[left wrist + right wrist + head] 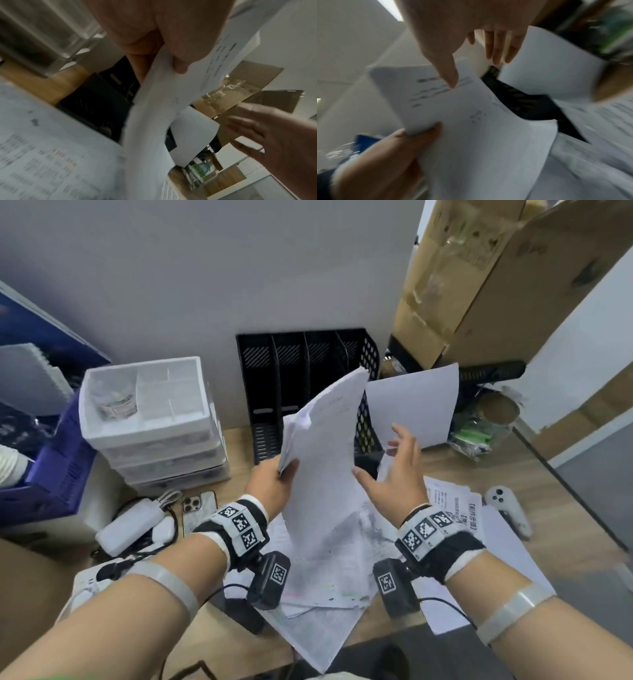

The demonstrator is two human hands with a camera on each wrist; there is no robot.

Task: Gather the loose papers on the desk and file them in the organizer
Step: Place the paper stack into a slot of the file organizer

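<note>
Loose white printed papers [322, 453] stand raised in a sheaf above the wooden desk [565, 481], pinched at their edge by the left hand [270, 484] in front of the black slotted plastic organizer [274, 378]; the right hand [397, 470], fingers spread and empty, should probably steady the far edge and square the sheets before slotting them. Only the head view shows more sheets [448, 498] left on the desk, while the right wrist view shows the left thumb [426, 134] over the printed face.

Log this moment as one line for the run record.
left hand: grips paper stack | right hand: open, beside stack | organizer: slots look empty | loose papers: on desk
</note>
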